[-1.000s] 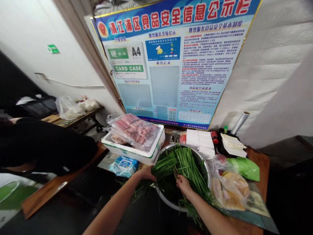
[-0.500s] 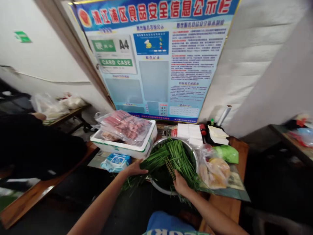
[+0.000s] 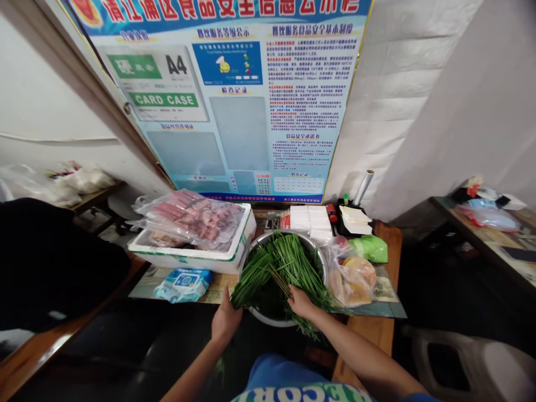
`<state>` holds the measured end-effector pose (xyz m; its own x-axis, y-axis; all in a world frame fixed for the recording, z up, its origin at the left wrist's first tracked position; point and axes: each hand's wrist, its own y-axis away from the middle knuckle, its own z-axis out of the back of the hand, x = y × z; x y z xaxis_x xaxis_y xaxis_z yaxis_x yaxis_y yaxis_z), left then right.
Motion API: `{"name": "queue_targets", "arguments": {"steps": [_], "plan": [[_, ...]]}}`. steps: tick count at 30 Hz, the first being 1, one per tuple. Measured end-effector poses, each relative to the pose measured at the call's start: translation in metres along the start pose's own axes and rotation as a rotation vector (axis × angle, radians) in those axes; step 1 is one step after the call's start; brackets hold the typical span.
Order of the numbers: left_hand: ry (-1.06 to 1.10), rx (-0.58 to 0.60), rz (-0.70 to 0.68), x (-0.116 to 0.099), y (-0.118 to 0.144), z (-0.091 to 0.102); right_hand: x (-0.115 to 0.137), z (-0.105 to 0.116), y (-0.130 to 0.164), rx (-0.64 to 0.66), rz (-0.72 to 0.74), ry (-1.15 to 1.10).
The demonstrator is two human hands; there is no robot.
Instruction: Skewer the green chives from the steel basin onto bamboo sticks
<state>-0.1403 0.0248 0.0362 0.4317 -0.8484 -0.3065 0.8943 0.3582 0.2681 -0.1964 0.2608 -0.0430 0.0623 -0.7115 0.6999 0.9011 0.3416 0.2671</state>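
A round metal basin on the table holds long green chives, some of them spilling over its near rim. Several thin tan sticks, like bamboo skewers, lie across the leaves. Their lower ends run into my right hand, whose fingers are closed around them over the near right part of the basin. At the near left rim, my left hand has its thumb up and its fingers curled against the leaf ends of the left bunch. Its fingertips are partly hidden.
Left of the basin stands a white foam box with bagged meat on top, and a blue wipes pack before it. Bagged bread-like food, a green bag and white paper stacks surround the right side. A person in black is at left.
My left hand has drawn back toward me and turned thumb-up, and the loose leaves hanging beneath it are gone from there. My right hand keeps its hold on the sticks. The view has shifted right.
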Motion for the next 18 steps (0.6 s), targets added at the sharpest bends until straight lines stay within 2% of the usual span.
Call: {"name": "queue_targets", "arguments": {"steps": [3,5,7,11,14,18], "plan": [[0.039,0.030,0.002,0.003,0.012,-0.009,0.009,-0.002,0.001,0.047,0.029,0.042],[0.062,0.052,-0.016,0.005,0.015,-0.008,0.015,0.000,0.002,0.065,0.040,0.072],[0.109,0.100,-0.038,0.006,0.014,0.000,0.020,0.005,0.005,0.069,0.049,0.103],[0.278,0.192,-0.051,0.010,0.007,0.029,0.023,0.017,0.017,0.042,0.073,0.144],[0.339,0.217,0.015,0.017,-0.001,0.044,0.021,0.025,0.029,0.018,0.094,0.143],[0.313,0.199,0.103,0.036,-0.006,0.051,0.019,0.033,0.047,-0.017,0.178,0.118]]}}
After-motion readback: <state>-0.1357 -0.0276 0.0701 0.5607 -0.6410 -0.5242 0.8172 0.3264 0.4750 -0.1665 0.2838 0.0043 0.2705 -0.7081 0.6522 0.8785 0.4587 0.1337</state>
